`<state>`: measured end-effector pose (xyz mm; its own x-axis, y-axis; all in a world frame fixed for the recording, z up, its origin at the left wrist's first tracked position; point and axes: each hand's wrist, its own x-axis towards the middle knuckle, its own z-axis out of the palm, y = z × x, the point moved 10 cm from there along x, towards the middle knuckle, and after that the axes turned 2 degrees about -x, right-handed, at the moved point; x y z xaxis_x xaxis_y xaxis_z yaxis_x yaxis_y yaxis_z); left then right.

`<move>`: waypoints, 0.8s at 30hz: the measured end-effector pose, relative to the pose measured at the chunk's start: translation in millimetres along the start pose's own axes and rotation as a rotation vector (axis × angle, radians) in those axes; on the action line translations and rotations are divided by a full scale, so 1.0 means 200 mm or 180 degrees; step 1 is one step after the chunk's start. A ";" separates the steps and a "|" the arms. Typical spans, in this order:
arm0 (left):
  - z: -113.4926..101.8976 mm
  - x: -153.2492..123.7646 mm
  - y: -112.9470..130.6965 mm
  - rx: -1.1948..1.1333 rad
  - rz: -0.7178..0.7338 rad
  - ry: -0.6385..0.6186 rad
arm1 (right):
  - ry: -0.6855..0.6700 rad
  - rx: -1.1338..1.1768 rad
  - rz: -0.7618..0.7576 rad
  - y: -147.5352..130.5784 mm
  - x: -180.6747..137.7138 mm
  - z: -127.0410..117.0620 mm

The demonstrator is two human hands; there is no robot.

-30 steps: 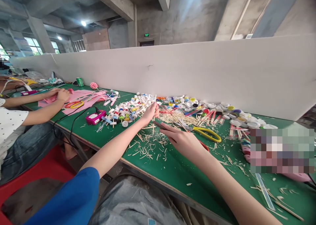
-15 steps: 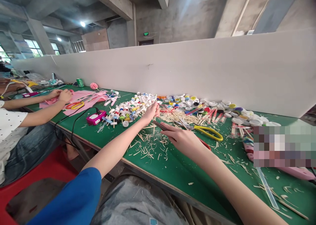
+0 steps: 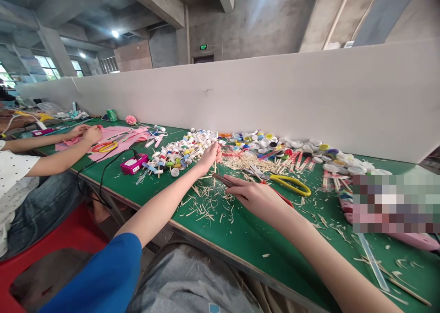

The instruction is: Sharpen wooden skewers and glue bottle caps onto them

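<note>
**Stick pinched upright, scissors brought to its lower end**

Just left of the frame's centre, the left hand was closed in a pinch on a thin wooden stick, thumb and forefinger pressed to its middle; the stick stood nearly upright, its top poking above the knuckles and its lower end hanging free below them, above the green table. The right hand, a little lower and to the right, was wrapped around the red-handled scissors, with the forefinger laid forward along them; the blades pointed up-left and their tips came just beside the stick's lower end; whether the blades were parted I could not tell.

To my eye the trimming would go best with the pinch sitting close above the cut, so the stick could not twist; the blades should meet it square and deep in their throat, not at the tips, and the left fingers should stay clear above the blade line.

Wood slivers littered the cloth under both hands; yellow-handled scissors lay right of centre; a heap of bottle caps spread behind; at the left edge a co-worker's hands rested on pink sheets.
</note>
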<state>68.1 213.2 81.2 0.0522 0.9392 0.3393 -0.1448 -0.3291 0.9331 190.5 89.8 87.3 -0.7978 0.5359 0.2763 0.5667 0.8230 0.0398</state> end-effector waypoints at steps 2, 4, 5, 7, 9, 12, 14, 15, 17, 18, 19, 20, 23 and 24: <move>0.00 0.00 0.00 -0.0014 -0.0010 0.0022 | -0.0116 0.0100 -0.0080 -0.02 -0.01 0.02; 0.00 0.00 0.00 -0.0052 -0.0002 0.0042 | -0.0171 0.0165 -0.0138 -0.03 -0.02 0.02; -0.01 0.00 0.00 -0.0070 0.0010 0.0049 | -0.0160 0.0165 -0.0137 -0.03 -0.02 0.01; -0.01 0.01 0.00 -0.0096 0.0030 0.0036 | -0.0114 0.0131 -0.0129 -0.03 -0.03 0.00; -0.01 0.01 -0.01 -0.0094 0.0045 0.0017 | -0.0061 0.0092 -0.0155 -0.03 -0.03 -0.01; -0.02 0.02 -0.03 -0.0041 0.0059 -0.0012 | 0.0128 -0.0024 -0.0101 -0.01 -0.03 -0.03; -0.02 0.04 -0.05 -0.0017 0.0077 -0.0009 | 0.0292 -0.0201 0.0001 0.02 -0.03 -0.03; -0.03 0.04 -0.05 -0.0014 0.0090 -0.0006 | 0.0348 -0.0311 0.0037 0.03 -0.02 -0.03; -0.03 0.05 -0.06 -0.0014 0.0134 -0.0003 | 0.0378 -0.0540 0.0046 0.04 -0.01 -0.01; -0.03 0.05 -0.06 -0.0012 0.0157 -0.0007 | 0.0365 -0.0640 0.0034 0.04 0.00 -0.01; -0.03 0.05 -0.05 -0.0006 0.0181 -0.0015 | 0.0342 -0.0725 0.0025 0.03 0.00 0.00; -0.03 0.05 -0.05 0.0004 0.0204 -0.0025 | 0.0309 -0.0787 0.0022 0.02 0.01 0.01; -0.02 0.05 -0.03 0.0062 0.0279 -0.0037 | 0.0213 -0.0830 0.0040 0.00 0.03 0.01; -0.02 0.04 -0.02 0.0089 0.0308 -0.0037 | 0.0191 -0.0800 0.0041 0.00 0.03 0.00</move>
<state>64.4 223.4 79.3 0.0509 0.9017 0.4293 -0.1222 -0.4210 0.8988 185.6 92.9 88.0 -0.7807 0.5277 0.3346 0.6161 0.7395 0.2712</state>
